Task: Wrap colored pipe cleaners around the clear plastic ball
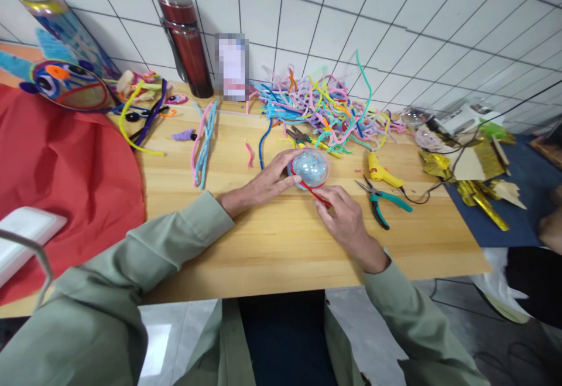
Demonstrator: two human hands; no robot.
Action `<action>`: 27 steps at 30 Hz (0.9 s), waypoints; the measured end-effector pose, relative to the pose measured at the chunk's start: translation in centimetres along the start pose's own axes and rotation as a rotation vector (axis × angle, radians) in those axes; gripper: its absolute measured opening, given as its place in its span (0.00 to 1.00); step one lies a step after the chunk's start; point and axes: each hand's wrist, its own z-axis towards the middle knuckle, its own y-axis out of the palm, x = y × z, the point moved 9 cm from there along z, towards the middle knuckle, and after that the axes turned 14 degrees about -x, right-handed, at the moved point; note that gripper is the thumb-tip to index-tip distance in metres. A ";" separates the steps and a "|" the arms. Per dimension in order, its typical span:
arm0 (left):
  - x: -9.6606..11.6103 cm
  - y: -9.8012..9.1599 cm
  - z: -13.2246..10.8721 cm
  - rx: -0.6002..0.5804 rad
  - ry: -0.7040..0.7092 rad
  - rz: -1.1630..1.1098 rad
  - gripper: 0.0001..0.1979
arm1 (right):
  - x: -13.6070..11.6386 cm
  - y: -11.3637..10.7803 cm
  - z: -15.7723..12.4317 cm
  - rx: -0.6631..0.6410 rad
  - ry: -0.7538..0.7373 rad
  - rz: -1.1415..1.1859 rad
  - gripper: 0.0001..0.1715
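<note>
A clear plastic ball (311, 166) with a pinkish rim rests on the wooden table in front of me. My left hand (274, 180) curls round its left side, fingers at the top edge and thumb at the lower edge. From that lower edge a red pipe cleaner (312, 190) runs toward my right hand (341, 215), whose fingers pinch its end. What lies inside the ball is hard to make out through the shine. Just behind it lie dark-jawed pliers (299, 135), and to the right are long-nose pliers with teal handles (381, 200).
A tangled heap of coloured pipe cleaners (325, 108) lies along the wall. A yellow glue gun (383, 172) with a cord is at right. A red thermos (188, 46), a phone (232, 68) and a tall can (65, 31) stand at the back. Red cloth (74, 169) covers the left.
</note>
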 end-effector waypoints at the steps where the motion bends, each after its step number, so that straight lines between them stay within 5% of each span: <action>1: 0.0 0.0 0.0 0.000 0.002 0.002 0.36 | 0.2 -0.1 -0.1 -0.007 0.015 0.025 0.19; 11: -0.2 0.1 0.0 0.006 0.015 -0.011 0.38 | -1.6 -1.2 -0.9 0.130 -0.020 -0.096 0.19; 20: -0.2 -0.1 0.0 0.015 0.001 0.010 0.36 | -1.1 1.5 -0.1 -0.005 -0.004 -0.093 0.18; 27: 0.0 -0.1 0.1 0.008 0.013 -0.021 0.36 | 1.9 0.8 -1.3 -0.132 0.103 0.034 0.17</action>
